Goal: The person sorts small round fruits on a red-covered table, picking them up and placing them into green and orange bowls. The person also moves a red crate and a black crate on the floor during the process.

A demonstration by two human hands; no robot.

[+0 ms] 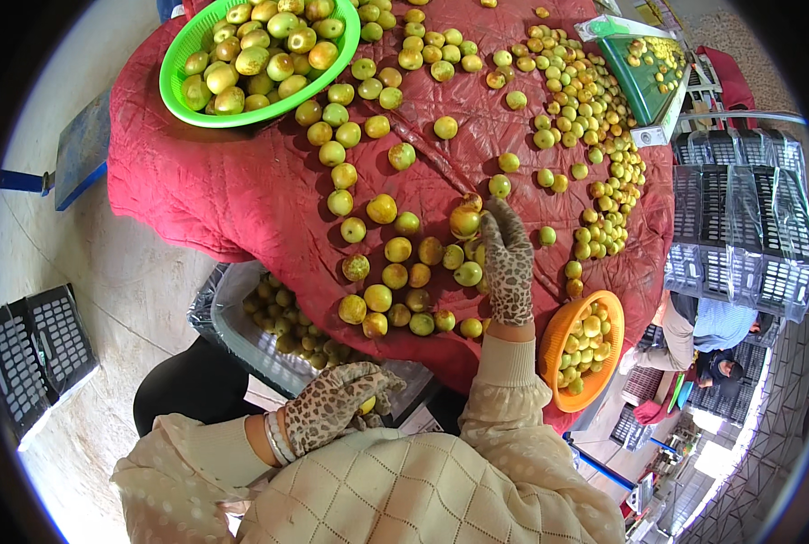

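Observation:
Leopard-print gloves cover both hands. My left hand, close to my body, is curled around a yellow-green fruit, only partly visible. My right hand reaches over the red quilted cloth, its fingertips beside a red-green fruit; whether they grip it, I cannot tell. A smaller reddish fruit touches that one. Jujube-like fruits lie loose around the hand, with a dense band of smaller ones at the right. Larger fruits fill a green plastic basket; an orange basket holds smaller ones.
Below the cloth's near edge stands a lined crate of fruit. Black plastic crates stand at the left and, stacked in film, at the right. A green sorting chute meets the cloth at upper right. Other people are further right.

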